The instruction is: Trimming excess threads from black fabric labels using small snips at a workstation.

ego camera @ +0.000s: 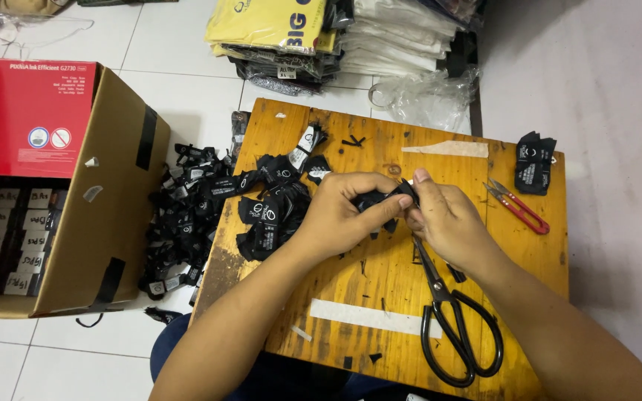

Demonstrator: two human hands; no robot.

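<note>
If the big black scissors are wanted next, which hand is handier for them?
Probably the right hand. The scissors lie just below its wrist on the board, on the person's right side. The left hand is farther off and grips the black labels both hands pinch.

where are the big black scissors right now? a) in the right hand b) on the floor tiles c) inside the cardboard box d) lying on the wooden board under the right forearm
d: the big black scissors lie flat on the wooden board, untouched, while the left hand and right hand pinch a black label between them.
</note>
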